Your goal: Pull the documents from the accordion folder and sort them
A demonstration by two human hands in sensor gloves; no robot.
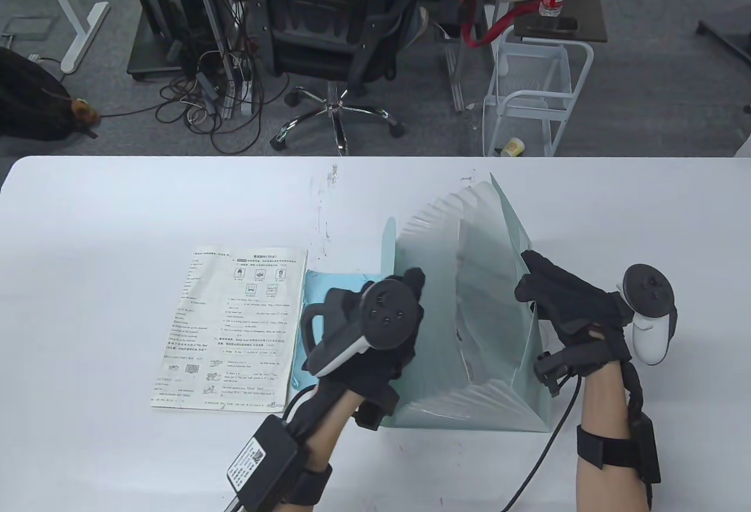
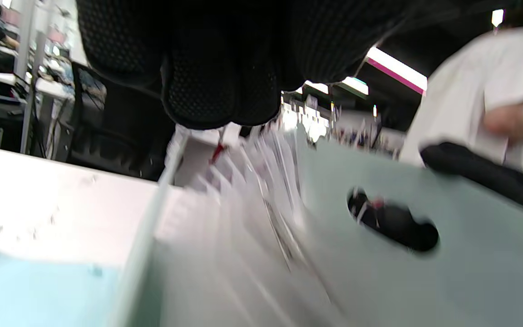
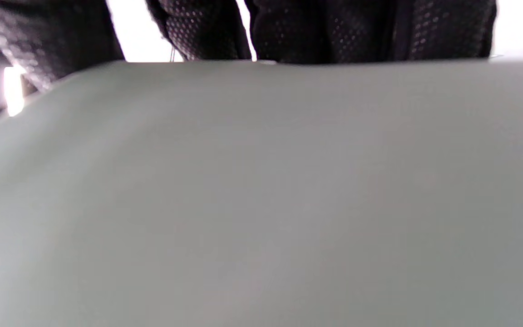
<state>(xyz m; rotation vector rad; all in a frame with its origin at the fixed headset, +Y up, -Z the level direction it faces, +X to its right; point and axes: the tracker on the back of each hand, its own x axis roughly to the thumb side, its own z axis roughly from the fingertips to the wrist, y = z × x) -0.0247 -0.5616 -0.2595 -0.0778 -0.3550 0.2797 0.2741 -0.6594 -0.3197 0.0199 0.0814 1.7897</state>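
Note:
A pale green translucent accordion folder (image 1: 469, 312) stands fanned open on the white table (image 1: 117, 230). My right hand (image 1: 531, 277) grips the top edge of its right wall (image 3: 261, 181), with the fingers (image 3: 361, 32) hooked over the edge. My left hand (image 1: 410, 289) lies across the folder's left wall, its curled fingers (image 2: 225, 91) over the open pockets (image 2: 243, 218). Whether it holds anything is hidden. A printed worksheet (image 1: 232, 330) lies flat left of the folder. A light blue sheet or flap (image 1: 328, 289) lies between them, partly under my left hand.
The far wall with its oval handle hole (image 2: 393, 222) shows in the left wrist view. Behind the table are an office chair (image 1: 334, 25), a white wire cart (image 1: 528, 95) and cables on the floor. The table's far edge runs just behind the folder.

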